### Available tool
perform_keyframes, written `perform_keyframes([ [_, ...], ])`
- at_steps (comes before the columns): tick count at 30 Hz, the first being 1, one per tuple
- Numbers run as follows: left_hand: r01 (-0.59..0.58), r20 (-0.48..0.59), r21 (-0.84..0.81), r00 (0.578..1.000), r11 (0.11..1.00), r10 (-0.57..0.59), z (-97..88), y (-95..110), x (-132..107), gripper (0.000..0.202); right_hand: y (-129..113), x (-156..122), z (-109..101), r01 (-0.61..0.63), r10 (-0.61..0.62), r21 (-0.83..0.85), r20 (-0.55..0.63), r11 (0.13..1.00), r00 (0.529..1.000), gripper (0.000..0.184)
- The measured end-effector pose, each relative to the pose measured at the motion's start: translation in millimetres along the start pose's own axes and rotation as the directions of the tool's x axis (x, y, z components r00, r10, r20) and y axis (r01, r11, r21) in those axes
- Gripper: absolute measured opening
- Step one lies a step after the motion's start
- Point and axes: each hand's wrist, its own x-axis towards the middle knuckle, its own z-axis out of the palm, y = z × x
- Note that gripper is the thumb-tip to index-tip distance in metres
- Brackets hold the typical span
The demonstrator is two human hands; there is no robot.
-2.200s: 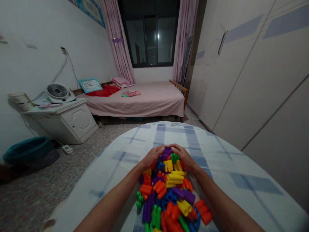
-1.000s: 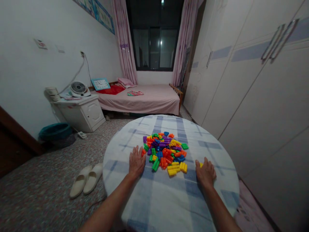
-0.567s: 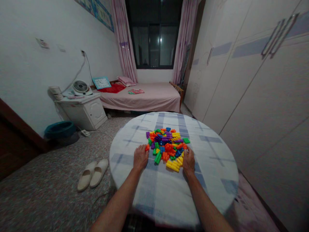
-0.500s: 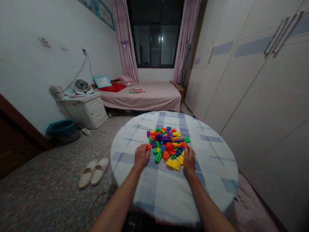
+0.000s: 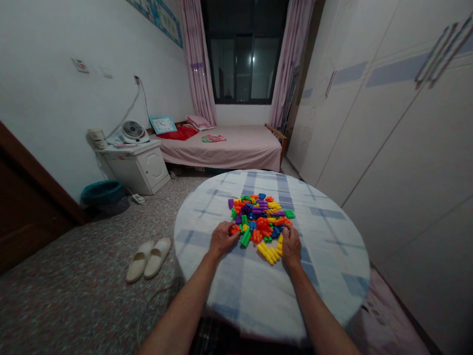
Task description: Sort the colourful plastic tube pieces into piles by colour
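A heap of plastic building blocks (image 5: pixel 260 211) in several colours lies on the round table. At its near left edge my left hand (image 5: pixel 222 238) is closed, thumb and fingers around an orange block (image 5: pixel 234 229). A green block (image 5: pixel 246 239) lies just right of that hand's thumb. My right hand (image 5: pixel 291 243) rests at the heap's right edge with curled fingers; what they may hold is hidden. Beside its thumb is a yellow block (image 5: pixel 280 244), partly covered by the hand. Another yellow piece (image 5: pixel 268 253) lies tilted in front of the heap.
A checked cloth covers the table (image 5: pixel 325 236). Beyond it stands a bed (image 5: pixel 244 148); a white cabinet with a fan (image 5: pixel 133 129) is at left. White slippers (image 5: pixel 157 257) and a teal bin (image 5: pixel 102 192) are on the floor. A wardrobe (image 5: pixel 388 148) lines the right.
My left hand has moved slightly right, against the heap, its thumb now reaching across the orange block. The front yellow piece has turned. The whole view has shifted a little.
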Motion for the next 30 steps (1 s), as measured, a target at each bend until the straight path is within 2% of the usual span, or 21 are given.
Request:
perform_keyframes([
  [4, -0.032, 0.032, 0.046, 0.999, 0.998, 0.031, -1.0, 0.5, 0.0, 0.036, 0.8, 0.6, 0.1, 0.004, -0.003, -0.019, 0.018, 1.000, 1.000, 0.047],
  [7, -0.045, 0.045, 0.083, 0.998, 0.996, 0.042, -0.2, 1.0, 0.2, 0.034, 1.6, 0.6, -0.2, 0.008, -0.008, -0.031, 0.030, 0.999, 1.000, 0.047],
  [10, -0.008, 0.019, 0.122, 1.000, 0.993, 0.006, 0.0, 1.9, -0.1, 0.030, 1.9, 0.4, -0.3, 0.013, -0.012, -0.038, 0.037, 0.999, 0.999, 0.045],
  [13, 0.108, -0.105, 0.219, 0.991, 0.970, -0.086, -1.7, 2.1, -1.2, 0.030, 1.3, 0.3, -0.3, 0.015, -0.014, -0.043, 0.039, 0.999, 0.999, 0.043],
  [16, 0.300, -0.287, 0.297, 0.934, 0.907, -0.214, -3.0, 0.9, -2.5, 0.043, 0.3, 0.2, -0.7, 0.020, -0.018, -0.047, 0.040, 0.999, 0.999, 0.043],
  [18, 0.373, -0.328, 0.311, 0.905, 0.874, -0.270, -2.3, -0.2, -3.0, 0.049, 0.0, 0.0, -1.2, 0.026, -0.024, -0.049, 0.043, 0.998, 0.999, 0.043],
  [20, 0.367, -0.305, 0.313, 0.912, 0.876, -0.274, -0.6, -0.7, -3.2, 0.049, 0.5, -0.1, -1.4, 0.028, -0.026, -0.052, 0.046, 0.998, 0.999, 0.042],
  [24, 0.269, -0.182, 0.284, 0.958, 0.920, -0.223, 1.1, 0.7, -3.6, 0.038, 2.3, 0.0, -0.9, 0.032, -0.030, -0.055, 0.047, 0.998, 0.998, 0.040],
  [26, 0.246, -0.145, 0.279, 0.966, 0.928, -0.213, -0.1, 2.0, -3.9, 0.033, 2.8, -0.1, -0.6, 0.035, -0.032, -0.056, 0.050, 0.998, 0.998, 0.039],
  [30, 0.283, -0.202, 0.297, 0.952, 0.912, -0.229, -3.8, 2.0, -4.1, 0.025, 2.0, -0.7, -1.0, 0.038, -0.035, -0.054, 0.050, 0.998, 0.998, 0.037],
])
